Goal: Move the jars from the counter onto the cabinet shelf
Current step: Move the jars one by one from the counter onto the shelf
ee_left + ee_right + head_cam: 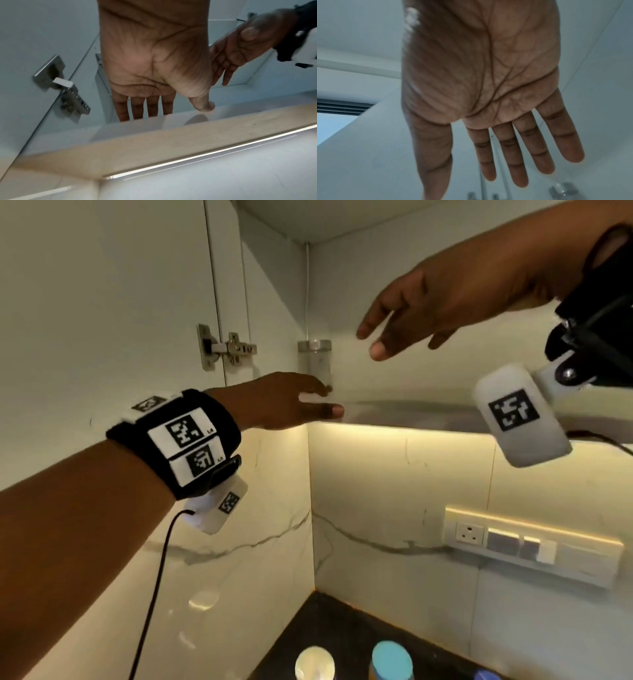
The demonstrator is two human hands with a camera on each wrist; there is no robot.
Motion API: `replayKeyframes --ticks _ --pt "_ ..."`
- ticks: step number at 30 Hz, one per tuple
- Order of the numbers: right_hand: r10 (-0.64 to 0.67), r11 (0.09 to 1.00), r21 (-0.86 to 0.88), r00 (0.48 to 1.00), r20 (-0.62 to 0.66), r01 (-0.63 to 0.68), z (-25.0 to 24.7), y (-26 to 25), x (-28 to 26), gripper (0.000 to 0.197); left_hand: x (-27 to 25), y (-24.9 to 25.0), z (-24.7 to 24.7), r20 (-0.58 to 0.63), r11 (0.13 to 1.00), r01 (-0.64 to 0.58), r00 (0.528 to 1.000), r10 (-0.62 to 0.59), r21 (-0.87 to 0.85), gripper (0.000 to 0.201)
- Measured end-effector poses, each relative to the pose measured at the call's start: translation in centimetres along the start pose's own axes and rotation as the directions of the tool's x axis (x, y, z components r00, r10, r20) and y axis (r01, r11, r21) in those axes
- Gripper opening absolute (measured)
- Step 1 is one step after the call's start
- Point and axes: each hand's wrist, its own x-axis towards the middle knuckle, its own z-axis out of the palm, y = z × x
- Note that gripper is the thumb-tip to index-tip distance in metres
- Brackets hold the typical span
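Observation:
A clear jar (314,361) with a silvery lid stands upright in the back left corner of the cabinet shelf (411,409). My left hand (330,400) reaches over the shelf's front edge with straight fingers, its tips right in front of the jar's base; I cannot tell whether they touch it. My right hand (371,342) hovers above the shelf to the right of the jar, fingers spread and empty. The left wrist view shows the left hand (171,112) flat, with nothing in it. In the right wrist view the right hand (481,175) is flat too. On the dark counter (342,621) below stand a white-lidded jar (314,660) and a blue-lidded jar (392,659).
The open cabinet door (102,320) hangs to the left on a metal hinge (233,348). A lit strip runs under the shelf. A socket panel (531,542) sits on the marble wall to the right. Another blue lid (486,675) peeks in at the bottom edge.

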Motion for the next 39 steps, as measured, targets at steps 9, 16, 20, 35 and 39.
replayKeyframes --ticks 9,16,20,35,39 --pt "-0.169 0.979 0.154 0.948 0.27 0.131 19.4 -0.7 -4.6 0.05 -6.5 -1.2 13.5 -0.306 0.986 -0.168 0.938 0.163 0.011 0.087" --pt "-0.045 0.996 0.087 0.853 0.52 0.0 41.9 3.1 -7.4 0.042 -11.4 -0.6 26.6 0.04 0.988 -0.15 0.988 0.149 0.036 0.082" --pt "0.069 0.997 -0.075 0.74 0.669 -0.025 48.3 2.9 -11.1 0.081 -14.6 -0.9 32.1 0.204 0.994 -0.106 0.974 0.095 0.041 0.08" --pt "0.168 0.984 -0.049 0.8 0.575 -0.171 44.2 5.7 -10.1 0.081 -15.5 -1.6 33.2 0.213 0.998 -0.06 0.975 0.061 -0.013 0.076" --pt "0.183 0.981 -0.012 0.893 0.412 -0.195 36.9 6.5 -9.3 0.069 -13.7 -1.1 30.9 0.13 0.995 -0.091 0.987 0.094 -0.028 0.077"
